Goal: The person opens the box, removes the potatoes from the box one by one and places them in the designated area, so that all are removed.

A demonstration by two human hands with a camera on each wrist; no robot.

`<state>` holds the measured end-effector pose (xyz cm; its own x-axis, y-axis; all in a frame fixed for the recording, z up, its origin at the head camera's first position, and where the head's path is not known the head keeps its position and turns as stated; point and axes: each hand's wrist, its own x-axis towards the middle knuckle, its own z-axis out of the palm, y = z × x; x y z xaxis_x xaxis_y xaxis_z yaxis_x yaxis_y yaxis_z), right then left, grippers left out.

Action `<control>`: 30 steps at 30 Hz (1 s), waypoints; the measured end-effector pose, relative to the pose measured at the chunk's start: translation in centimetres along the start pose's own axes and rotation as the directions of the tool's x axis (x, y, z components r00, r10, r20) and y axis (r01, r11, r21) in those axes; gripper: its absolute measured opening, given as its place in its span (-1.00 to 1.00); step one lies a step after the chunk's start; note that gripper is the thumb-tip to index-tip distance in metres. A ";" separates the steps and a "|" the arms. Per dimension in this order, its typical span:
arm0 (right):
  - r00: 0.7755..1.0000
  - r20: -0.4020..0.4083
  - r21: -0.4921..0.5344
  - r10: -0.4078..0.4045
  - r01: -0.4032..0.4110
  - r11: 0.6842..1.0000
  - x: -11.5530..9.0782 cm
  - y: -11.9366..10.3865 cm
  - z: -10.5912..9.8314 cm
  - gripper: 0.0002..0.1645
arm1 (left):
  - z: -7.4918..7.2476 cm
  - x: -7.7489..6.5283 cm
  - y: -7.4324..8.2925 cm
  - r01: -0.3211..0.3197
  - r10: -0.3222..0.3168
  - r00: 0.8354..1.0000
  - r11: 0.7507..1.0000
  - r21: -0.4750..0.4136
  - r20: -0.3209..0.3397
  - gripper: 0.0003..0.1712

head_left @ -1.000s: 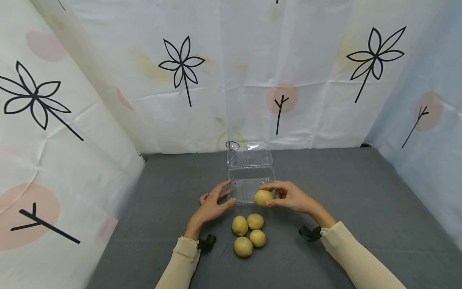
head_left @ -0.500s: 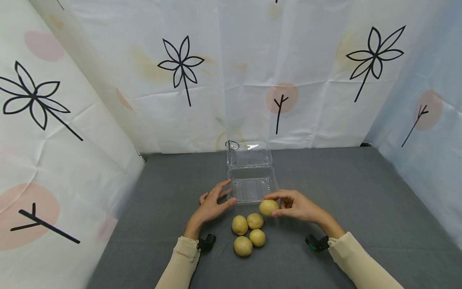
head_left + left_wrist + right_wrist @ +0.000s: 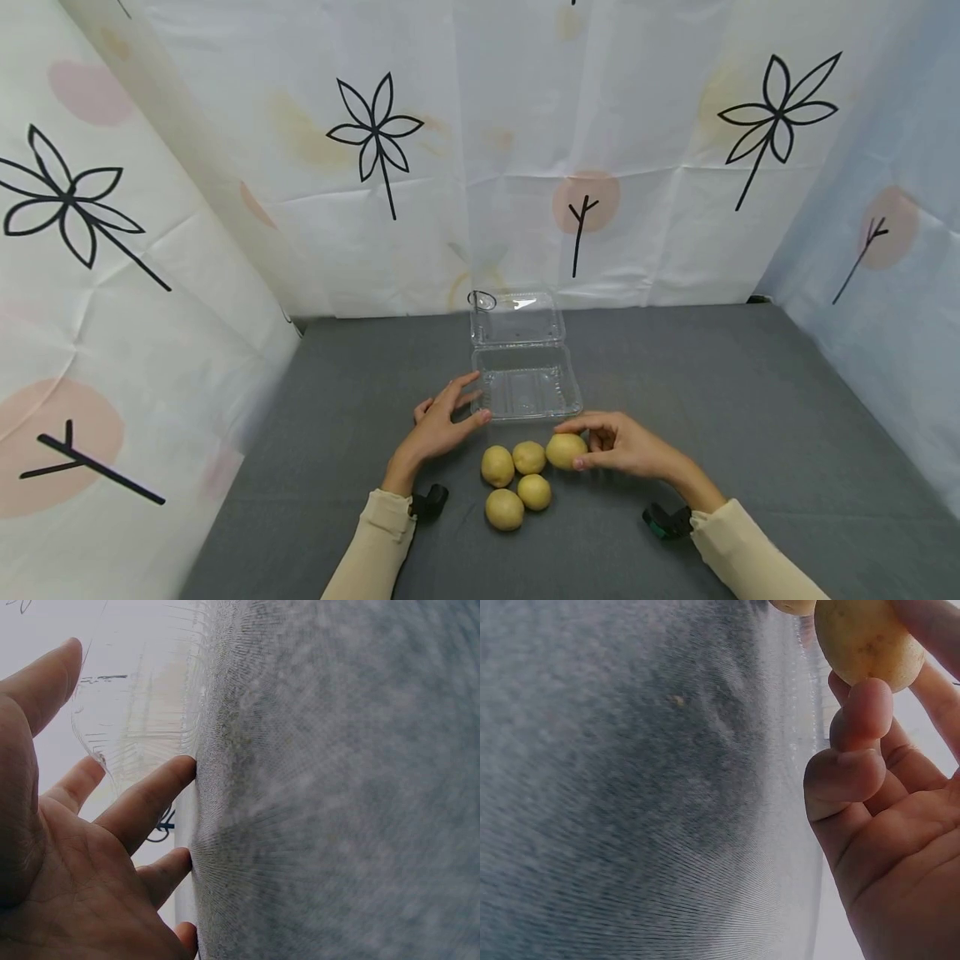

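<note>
My right hand (image 3: 626, 450) pinches a yellow potato (image 3: 564, 451) between thumb and fingers, just right of several other potatoes (image 3: 529, 457) clustered on the grey cloth. In the right wrist view the held potato (image 3: 866, 641) sits at the fingertips, partly cut off by the frame. Behind the potatoes lies a clear plastic clamshell box (image 3: 527, 396), its lid (image 3: 517, 323) raised at the back. Beside the box's left edge rests my left hand (image 3: 441, 429), fingers spread and holding nothing. Its fingertips touch the cloth in the left wrist view; whether they touch the box I cannot tell.
Grey cloth (image 3: 705, 375) covers the table. White patterned curtains (image 3: 645, 250) stand along its back and both sides. Each wrist carries a black strapped device, such as the one on the right wrist (image 3: 666, 522).
My right hand has drawn the potato from the box's front right corner back toward me and slightly right, down beside the other potatoes. The left hand has stayed put.
</note>
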<state>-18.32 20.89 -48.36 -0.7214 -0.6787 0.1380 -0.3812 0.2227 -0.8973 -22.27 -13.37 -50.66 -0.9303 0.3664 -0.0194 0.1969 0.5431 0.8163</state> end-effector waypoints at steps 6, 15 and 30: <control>1.000 0.009 0.008 -0.006 0.006 1.000 -0.2 0.1 0.6 -0.44 | 0.0 0.0 -0.2 -0.003 0.003 1.000 1.000 0.003 0.000 -0.16; 0.999 0.010 0.008 -0.038 0.038 0.999 -0.6 0.8 1.4 -0.45 | 0.1 0.1 -0.2 -0.012 0.012 1.000 1.000 0.007 -0.005 -0.15; 0.999 -0.028 -0.036 -0.016 0.015 0.999 -1.1 0.5 2.6 -0.46 | 0.1 0.1 -0.3 -0.009 0.009 1.000 1.000 0.006 -0.005 -0.16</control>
<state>-16.25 19.92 -50.08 -0.7311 -0.6621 0.1646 -0.4131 0.2376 -0.8792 -22.35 -13.40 -50.94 -0.9299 0.3677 -0.0092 0.2070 0.5439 0.8132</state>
